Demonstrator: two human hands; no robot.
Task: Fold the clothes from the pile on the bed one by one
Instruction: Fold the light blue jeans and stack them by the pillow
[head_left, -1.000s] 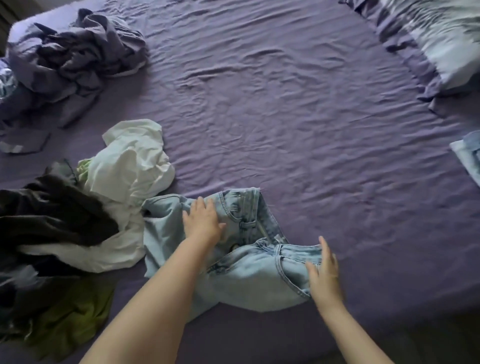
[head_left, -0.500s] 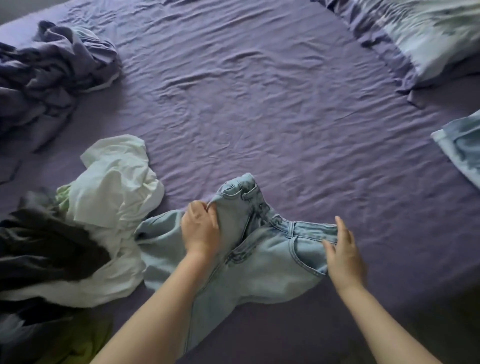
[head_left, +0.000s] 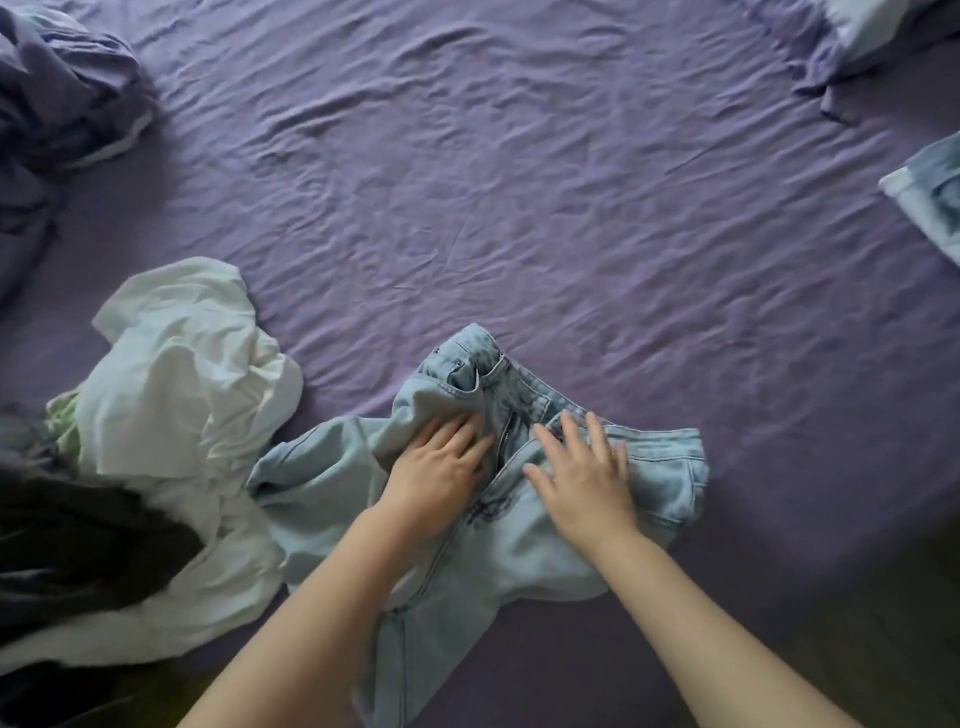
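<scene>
Light blue jeans (head_left: 519, 551) lie rumpled on the purple bed sheet (head_left: 519, 208) near the front edge, waistband toward the far side. My left hand (head_left: 441, 467) lies flat on the left half beside the zipper. My right hand (head_left: 582, 473) lies flat with spread fingers on the right half. The pile (head_left: 156, 415) sits to the left: a white garment on top, a dark garment (head_left: 78, 540) and a bit of green below.
A crumpled purple-grey bundle (head_left: 57, 93) lies at the far left. A pillow (head_left: 872, 31) is at the far right corner. A folded light denim item (head_left: 930, 197) rests at the right edge. Bare sheet fills the middle.
My left hand let go of the waistband it gripped and now lies flat. My right hand moved from the jeans' right edge onto the front. The jeans are spread wider.
</scene>
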